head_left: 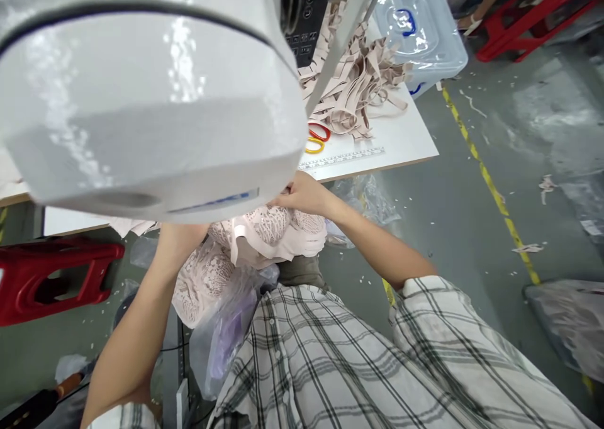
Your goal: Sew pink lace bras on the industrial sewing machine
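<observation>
The left hand (183,235) and right hand (309,193), fingers partly hidden by the machine head (155,114) so I cannot tell their grip, are at the lace garment (268,226) above the lap, beyond it one ruler (346,158) and two-looped scissors (327,131), blades hidden.

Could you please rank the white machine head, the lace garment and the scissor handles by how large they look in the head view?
1. White machine head; its nearness may exaggerate this
2. Lace garment
3. Scissor handles

Pale pink lace lingerie (271,228) hangs bunched beneath the hands (306,194).
</observation>
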